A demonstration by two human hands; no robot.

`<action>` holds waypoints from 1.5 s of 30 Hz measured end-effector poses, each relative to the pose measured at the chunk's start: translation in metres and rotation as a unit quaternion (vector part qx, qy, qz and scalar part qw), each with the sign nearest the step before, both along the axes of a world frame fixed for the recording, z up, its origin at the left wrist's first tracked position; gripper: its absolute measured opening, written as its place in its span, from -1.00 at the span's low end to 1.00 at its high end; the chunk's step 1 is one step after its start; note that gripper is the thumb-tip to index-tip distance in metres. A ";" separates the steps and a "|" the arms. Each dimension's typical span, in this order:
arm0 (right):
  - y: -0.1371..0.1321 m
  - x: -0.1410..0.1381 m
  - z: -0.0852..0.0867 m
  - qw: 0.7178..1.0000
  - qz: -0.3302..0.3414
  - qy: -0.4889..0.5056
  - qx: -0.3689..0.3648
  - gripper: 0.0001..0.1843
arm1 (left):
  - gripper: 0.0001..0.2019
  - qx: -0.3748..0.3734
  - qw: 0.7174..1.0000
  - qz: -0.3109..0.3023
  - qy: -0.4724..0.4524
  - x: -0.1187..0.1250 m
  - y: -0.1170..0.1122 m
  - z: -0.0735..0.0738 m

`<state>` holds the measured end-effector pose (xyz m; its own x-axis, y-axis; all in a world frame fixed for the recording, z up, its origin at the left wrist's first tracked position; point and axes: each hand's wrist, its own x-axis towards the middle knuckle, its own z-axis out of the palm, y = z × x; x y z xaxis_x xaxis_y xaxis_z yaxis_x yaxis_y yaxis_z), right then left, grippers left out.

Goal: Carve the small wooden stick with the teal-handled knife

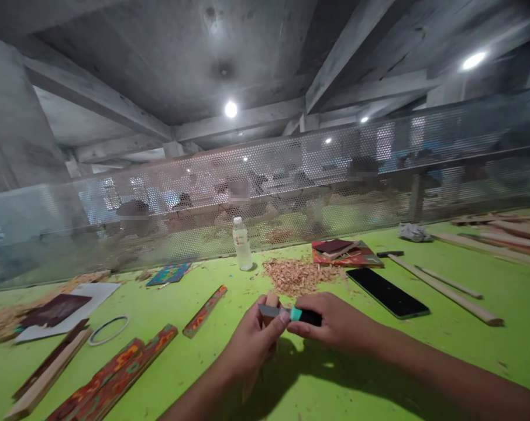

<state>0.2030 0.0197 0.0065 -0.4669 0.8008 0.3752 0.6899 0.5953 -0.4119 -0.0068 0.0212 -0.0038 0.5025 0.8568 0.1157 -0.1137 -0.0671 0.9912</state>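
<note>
My right hand (335,316) is closed round the black handle of a knife (309,317) with a teal band by its flat grey blade. The blade points left and lies across a piece of wood (272,299). My left hand (254,333) grips this wood from below, its thumb touching the blade near the teal band. Most of the wood is hidden by my fingers. Just beyond both hands lies a heap of wood shavings (295,276).
A clear bottle (242,244) stands before the perforated screen (195,216). Right of my hands lie a phone (386,293) and a hammer (444,289). Patterned strips (128,365), a white ring (109,331) and dark sandpaper on white paper (102,292) are at left.
</note>
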 end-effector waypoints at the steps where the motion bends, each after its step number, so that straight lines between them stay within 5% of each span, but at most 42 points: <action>1: 0.000 0.000 -0.001 1.000 -0.001 -0.003 0.000 -0.51 | -0.50 0.001 1.000 -0.002 0.005 0.000 0.001 0.000; 45: 0.002 0.000 -0.008 0.999 -0.035 -0.021 -0.004 -0.58 | -0.56 0.067 0.985 0.115 0.107 0.001 0.005 -0.013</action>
<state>0.2027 0.0213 -0.0018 -0.4249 0.8347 0.3504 0.7468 0.5420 -0.3855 -0.0062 0.0265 -0.0172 0.3228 0.9347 0.1487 0.1298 -0.1993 0.9713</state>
